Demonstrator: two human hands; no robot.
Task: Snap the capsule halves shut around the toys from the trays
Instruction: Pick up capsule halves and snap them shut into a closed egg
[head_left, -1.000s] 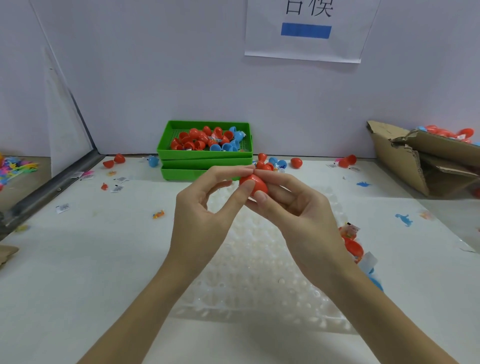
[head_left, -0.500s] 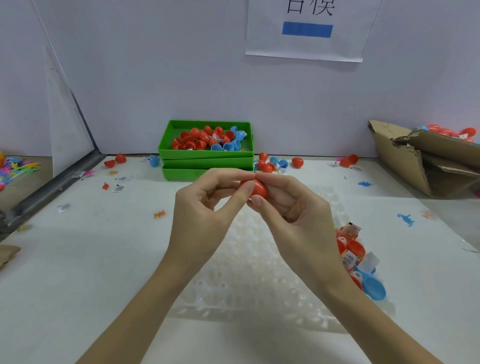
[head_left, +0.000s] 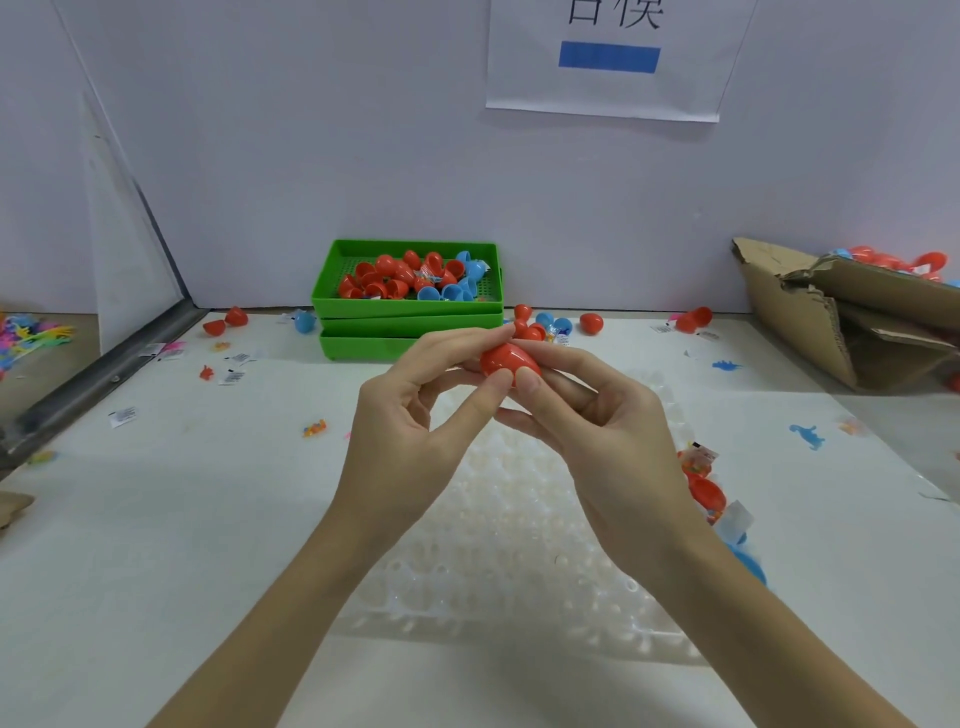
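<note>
A red capsule (head_left: 506, 364) sits pinched between both hands, raised above the white table (head_left: 156, 519) in the middle of the view, in front of the stacked green trays (head_left: 405, 322). The left hand (head_left: 410, 431) closes its thumb and forefinger on the capsule's left side, the thumb tip pressing from below; the right hand (head_left: 597, 431) clamps it from the right, thumb on the near face and fingers curled behind. Both grips are tight on the capsule, with no gap showing between skin and shell. Whether its two halves are fully joined cannot be told, since the fingers cover the seam.

Under the hands lies a clear blister sheet (head_left: 519, 545) with rows of round pockets. Just beside the right wrist, a small heap of loose capsule halves (head_left: 706, 491), red and blue, rests with some wrapped toys on the table.

The top green tray holds a pile of red and blue capsule shells (head_left: 410, 278). More shells (head_left: 589, 323) lie scattered on the table to either side of the trays. Small paper labels (head_left: 123, 415) and tiny plastic figures, among them a blue dinosaur (head_left: 808, 435), dot the surface. A torn cardboard box (head_left: 841, 322) stands at the far right, and a printed paper sheet (head_left: 608, 57) hangs on the back wall.
</note>
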